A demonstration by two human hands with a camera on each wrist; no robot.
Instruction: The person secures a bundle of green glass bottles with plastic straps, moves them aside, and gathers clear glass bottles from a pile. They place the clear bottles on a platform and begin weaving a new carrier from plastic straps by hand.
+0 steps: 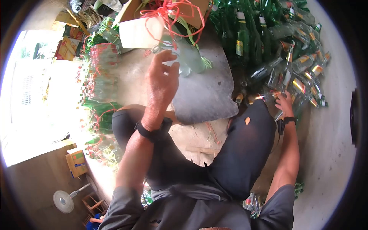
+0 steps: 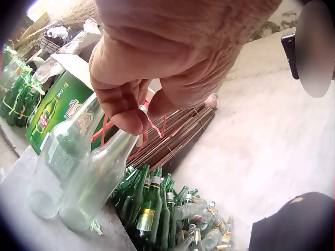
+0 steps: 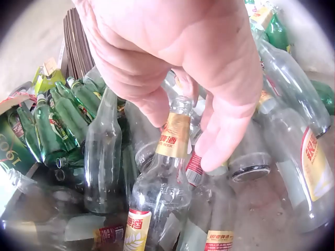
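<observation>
My left hand (image 1: 163,78) pinches the top of a clear glass bottle (image 2: 99,180) between thumb and fingers. That bottle stands on a grey board (image 1: 205,96), close beside another clear bottle (image 2: 60,162). Over the heap at the right, my right hand (image 1: 284,104) reaches down with its fingers spread about the neck of a clear bottle (image 3: 162,185) with a gold neck label. The thumb lies right at that neck, while a front finger stands off to the other side. More clear bottles, one with a red and gold label (image 3: 316,162), lie around it.
Several green bottles (image 1: 242,36) stand packed behind the loose heap. A cardboard box (image 1: 140,32) with red string (image 1: 168,13) is beyond the board. Tied bundles of bottles (image 1: 103,86) line the left side. A pale wall (image 1: 337,76) bounds the right.
</observation>
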